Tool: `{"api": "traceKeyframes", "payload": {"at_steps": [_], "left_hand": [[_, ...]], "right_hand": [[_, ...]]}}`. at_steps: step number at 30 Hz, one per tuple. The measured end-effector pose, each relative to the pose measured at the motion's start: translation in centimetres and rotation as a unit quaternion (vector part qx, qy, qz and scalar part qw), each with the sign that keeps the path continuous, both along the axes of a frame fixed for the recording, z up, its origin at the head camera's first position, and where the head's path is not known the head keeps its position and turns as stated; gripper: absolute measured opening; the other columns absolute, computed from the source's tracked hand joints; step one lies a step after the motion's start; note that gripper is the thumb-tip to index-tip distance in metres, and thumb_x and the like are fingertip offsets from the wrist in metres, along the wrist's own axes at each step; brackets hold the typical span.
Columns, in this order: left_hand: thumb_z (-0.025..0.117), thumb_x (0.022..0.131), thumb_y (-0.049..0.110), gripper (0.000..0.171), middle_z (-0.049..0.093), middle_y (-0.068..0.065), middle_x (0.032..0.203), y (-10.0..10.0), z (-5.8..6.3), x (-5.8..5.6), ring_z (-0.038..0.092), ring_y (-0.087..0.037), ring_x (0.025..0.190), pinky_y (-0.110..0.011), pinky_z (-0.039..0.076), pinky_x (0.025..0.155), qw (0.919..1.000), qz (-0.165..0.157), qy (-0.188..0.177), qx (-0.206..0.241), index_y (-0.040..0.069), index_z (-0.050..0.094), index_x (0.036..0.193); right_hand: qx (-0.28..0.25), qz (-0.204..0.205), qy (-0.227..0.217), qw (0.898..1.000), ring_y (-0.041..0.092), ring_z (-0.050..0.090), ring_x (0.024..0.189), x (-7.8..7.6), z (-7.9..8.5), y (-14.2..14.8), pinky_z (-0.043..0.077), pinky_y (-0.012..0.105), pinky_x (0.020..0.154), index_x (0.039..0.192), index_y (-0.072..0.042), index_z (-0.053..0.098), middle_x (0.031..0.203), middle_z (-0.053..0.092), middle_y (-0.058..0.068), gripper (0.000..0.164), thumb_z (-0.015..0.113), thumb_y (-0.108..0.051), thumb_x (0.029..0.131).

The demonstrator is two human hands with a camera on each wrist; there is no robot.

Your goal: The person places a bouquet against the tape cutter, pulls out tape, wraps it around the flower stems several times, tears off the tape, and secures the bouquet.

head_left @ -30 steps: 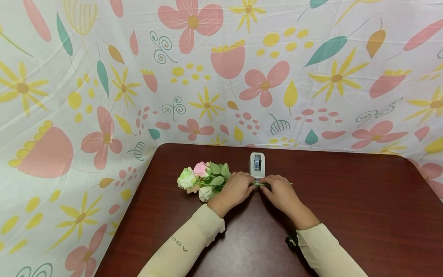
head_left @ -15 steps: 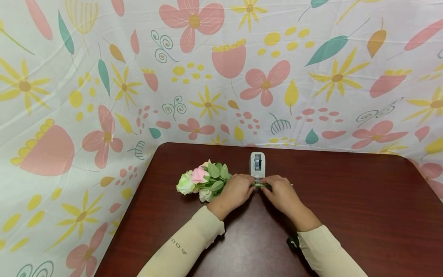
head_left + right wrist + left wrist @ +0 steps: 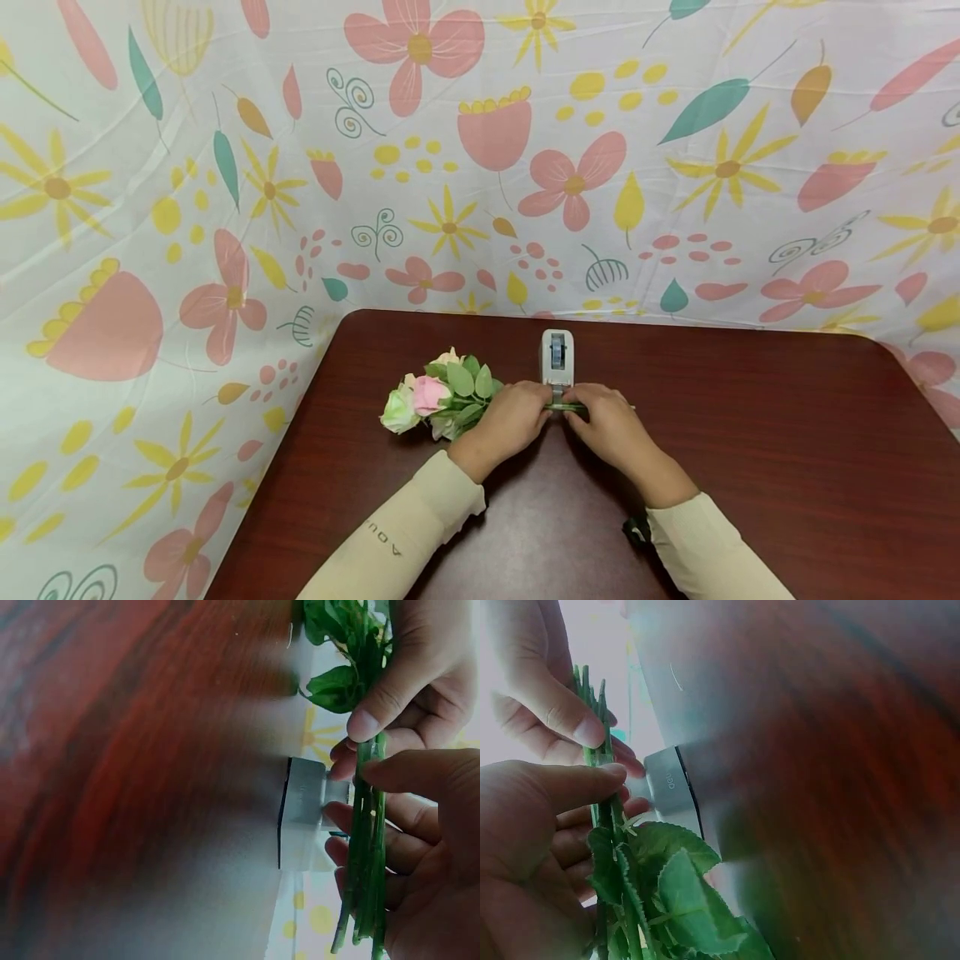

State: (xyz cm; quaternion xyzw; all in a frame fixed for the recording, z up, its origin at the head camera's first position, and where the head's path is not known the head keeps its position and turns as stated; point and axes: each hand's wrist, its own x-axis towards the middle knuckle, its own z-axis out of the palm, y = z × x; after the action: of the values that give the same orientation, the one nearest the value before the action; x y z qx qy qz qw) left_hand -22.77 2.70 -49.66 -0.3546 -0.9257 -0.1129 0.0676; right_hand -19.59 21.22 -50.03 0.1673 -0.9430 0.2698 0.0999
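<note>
Lower down now, pink rose [image 3: 431, 396]

I'm getting a pink rose [image 3: 431, 396] on my feed, plus a white rose [image 3: 401, 412] tinted pale green and a peachy flower [image 3: 451, 357]. Leaves [image 3: 694, 904] and stems [image 3: 364, 862] are plain green. Table's [image 3: 765, 417] dark reddish brown with streaky grain, sleeves [image 3: 401, 521] cream, dark lettering on the left. Tape dispenser's [image 3: 557, 377] whitish grey. Backdrop cloth's [image 3: 442, 187] white with pink, yellow, teal and orangey-brown florals.
</note>
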Motion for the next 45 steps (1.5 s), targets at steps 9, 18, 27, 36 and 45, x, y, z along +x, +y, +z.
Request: {"api": "traceKeyframes", "payload": {"at_steps": [9, 18, 27, 36, 45], "left_hand": [[0.068, 0.096, 0.018, 0.003, 0.071, 0.003, 0.108, 0.2, 0.0, 0.1, 0.067, -0.015, 0.103, -0.031, 0.056, 0.078, 0.9997, -0.011, 0.020, -0.012, 0.015, 0.066, 0.096], [0.067, 0.098, 0.020, 0.006, 0.073, 0.003, 0.113, 0.3, 0.4, 0.1, 0.068, -0.014, 0.103, -0.032, 0.056, 0.079, 0.9987, -0.015, 0.041, -0.027, 0.016, 0.068, 0.103], [0.069, 0.097, 0.023, 0.012, 0.070, 0.004, 0.104, 0.3, 0.3, -0.1, 0.070, -0.013, 0.091, -0.032, 0.055, 0.080, 0.9979, -0.010, 0.046, -0.046, 0.017, 0.066, 0.108], [0.068, 0.098, 0.023, 0.020, 0.070, 0.004, 0.111, 0.3, 0.6, -0.1, 0.070, -0.012, 0.099, -0.032, 0.055, 0.086, 0.9975, -0.012, 0.036, -0.060, 0.019, 0.065, 0.117], [0.069, 0.097, 0.028, 0.018, 0.070, 0.005, 0.106, 0.3, 0.5, -0.4, 0.069, -0.014, 0.096, -0.035, 0.051, 0.087, 0.9974, 0.010, 0.028, -0.065, 0.020, 0.064, 0.113]], "right_hand": [[0.015, 0.002, -0.005, 1.000, 0.032, 0.068, 0.103, 0.0, 0.1, 0.0, 0.046, 0.052, 0.093, 0.102, -0.010, 0.071, 0.101, 0.075, 0.007, 0.015, 0.074, -0.017, 0.090], [0.046, -0.002, -0.002, 0.999, 0.031, 0.067, 0.100, 0.2, 0.4, 0.0, 0.045, 0.052, 0.092, 0.108, -0.007, 0.074, 0.103, 0.074, 0.008, 0.020, 0.072, -0.020, 0.093], [0.056, -0.007, -0.004, 0.998, 0.030, 0.066, 0.097, 0.1, 0.2, 0.0, 0.045, 0.051, 0.087, 0.105, -0.009, 0.073, 0.100, 0.072, 0.006, 0.016, 0.073, -0.020, 0.093], [0.061, 0.006, -0.038, 0.997, 0.028, 0.071, 0.097, -0.3, 0.9, 0.1, 0.046, 0.048, 0.080, 0.108, -0.010, 0.076, 0.102, 0.075, 0.007, 0.018, 0.071, -0.021, 0.094], [0.062, 0.013, -0.006, 0.998, 0.024, 0.067, 0.092, -0.4, 0.7, 0.2, 0.043, 0.042, 0.078, 0.108, -0.011, 0.078, 0.096, 0.072, 0.002, 0.018, 0.075, -0.020, 0.092]]}}
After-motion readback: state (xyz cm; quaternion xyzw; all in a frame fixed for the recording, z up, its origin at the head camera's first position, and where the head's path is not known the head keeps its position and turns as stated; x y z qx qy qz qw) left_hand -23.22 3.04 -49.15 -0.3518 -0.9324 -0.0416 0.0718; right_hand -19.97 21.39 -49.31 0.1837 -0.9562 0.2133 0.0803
